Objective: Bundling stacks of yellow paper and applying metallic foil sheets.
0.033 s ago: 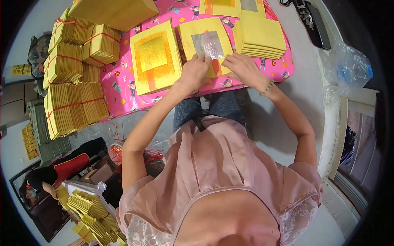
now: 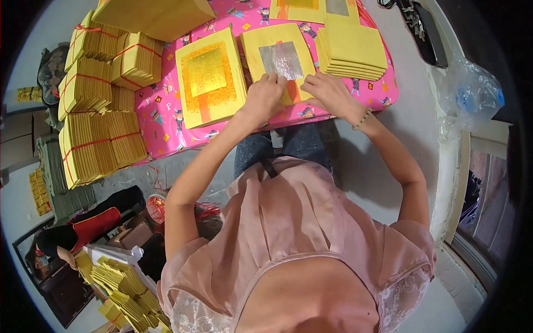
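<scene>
Working at a low surface [image 2: 166, 119] covered in pink patterned cloth, the person has both hands on one stack of yellow paper sheets with a silver foil square [image 2: 279, 58] in its middle.

- Left hand [image 2: 264, 95]: rests on the near edge of the silver-foil stack, fingers curled and pressed together on the top sheet's lower margin. Whether a sheet is actually pinched up cannot be told.
- Right hand [image 2: 328, 91]: flat on the near right corner of the same stack, fingers loosely spread and pointing toward the left hand, fingertips just beside it. A beaded bracelet [image 2: 362, 118] sits at the wrist.
- Silver-foil stack: lies on the pink cloth near the surface's front edge, directly ahead of the person's knees.
- Just left of it, touching or nearly so: a stack with a gold foil square [image 2: 206, 75], tilted slightly.
- Just right and further back: a plain yellow stack [image 2: 351, 51], fanned at its edges.
- Far left: bundles of yellow paper tied with red string [image 2: 100, 141], piled beside the surface.
- Lower left: loose folded yellow papers [image 2: 125, 288] in a heap.
- Right, off the surface: a crumpled clear plastic bag [image 2: 469, 97].
</scene>
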### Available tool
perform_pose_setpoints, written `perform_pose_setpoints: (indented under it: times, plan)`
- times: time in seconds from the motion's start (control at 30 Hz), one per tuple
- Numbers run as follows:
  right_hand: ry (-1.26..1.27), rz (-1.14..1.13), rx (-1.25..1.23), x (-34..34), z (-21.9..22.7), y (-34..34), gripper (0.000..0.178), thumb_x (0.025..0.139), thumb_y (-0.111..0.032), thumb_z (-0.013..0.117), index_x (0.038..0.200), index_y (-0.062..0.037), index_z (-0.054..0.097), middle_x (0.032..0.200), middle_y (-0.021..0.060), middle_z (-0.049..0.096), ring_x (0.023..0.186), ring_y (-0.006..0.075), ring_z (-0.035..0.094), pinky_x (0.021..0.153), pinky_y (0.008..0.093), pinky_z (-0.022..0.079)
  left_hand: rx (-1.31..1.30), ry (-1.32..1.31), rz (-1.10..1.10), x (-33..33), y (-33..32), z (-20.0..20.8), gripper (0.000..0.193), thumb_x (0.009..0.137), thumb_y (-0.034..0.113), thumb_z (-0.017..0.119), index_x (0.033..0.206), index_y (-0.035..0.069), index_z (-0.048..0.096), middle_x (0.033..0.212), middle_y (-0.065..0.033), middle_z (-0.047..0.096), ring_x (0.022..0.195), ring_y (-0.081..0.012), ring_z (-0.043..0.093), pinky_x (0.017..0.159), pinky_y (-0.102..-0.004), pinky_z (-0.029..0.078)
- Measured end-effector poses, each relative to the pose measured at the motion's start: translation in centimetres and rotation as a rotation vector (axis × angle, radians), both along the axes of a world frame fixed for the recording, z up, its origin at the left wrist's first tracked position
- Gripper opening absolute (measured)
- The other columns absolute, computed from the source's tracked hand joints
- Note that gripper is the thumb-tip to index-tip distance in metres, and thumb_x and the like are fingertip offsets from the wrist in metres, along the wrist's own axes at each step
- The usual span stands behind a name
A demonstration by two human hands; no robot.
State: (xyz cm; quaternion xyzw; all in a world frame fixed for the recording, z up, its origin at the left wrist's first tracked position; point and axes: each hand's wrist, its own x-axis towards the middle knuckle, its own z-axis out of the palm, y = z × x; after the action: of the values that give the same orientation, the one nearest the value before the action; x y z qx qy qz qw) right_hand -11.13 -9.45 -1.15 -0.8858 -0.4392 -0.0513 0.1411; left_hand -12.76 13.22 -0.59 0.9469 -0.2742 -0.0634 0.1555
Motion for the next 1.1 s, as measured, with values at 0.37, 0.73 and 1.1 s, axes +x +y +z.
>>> perform_pose_setpoints:
  times: [0.37, 0.73, 1.1]
  plan:
    - [0.233, -0.017, 0.168, 0.8, -0.2, -0.5, 0.015, 0.085, -0.017, 0.065, 0.086, -0.0016, 0.063, 0.086, 0.0105, 0.059, 0.086, 0.0299, 0.058, 0.076, 0.0394, 0.048, -0.119, 0.157, -0.057, 1.9, 1.6, 0.2, 0.041, 0.069, 0.026, 0.081, 0.097, 0.004, 0.060, 0.096, -0.0151, 0.062, 0.091, -0.0353, 0.063, 0.080, -0.0434, 0.050]
    - [0.282, -0.044, 0.177, 1.2, -0.4, -0.5, 0.017, 0.087, -0.017, 0.063, 0.088, -0.0001, 0.063, 0.089, 0.0111, 0.060, 0.088, 0.0306, 0.058, 0.077, 0.0395, 0.047, -0.112, 0.278, -0.038, 2.9, 2.0, 0.8, 0.040, 0.071, 0.031, 0.081, 0.095, 0.002, 0.065, 0.090, -0.0152, 0.067, 0.087, -0.0311, 0.066, 0.076, -0.0382, 0.052]
    - [0.310, -0.056, 0.171, 1.0, 0.0, -0.5, 0.020, 0.089, -0.019, 0.061, 0.089, 0.0003, 0.062, 0.089, 0.0110, 0.060, 0.089, 0.0303, 0.058, 0.077, 0.0395, 0.047, -0.130, 0.282, -0.035, 2.9, 2.0, 0.7, 0.042, 0.071, 0.032, 0.082, 0.096, 0.003, 0.065, 0.089, -0.0144, 0.068, 0.086, -0.0301, 0.066, 0.076, -0.0376, 0.052]
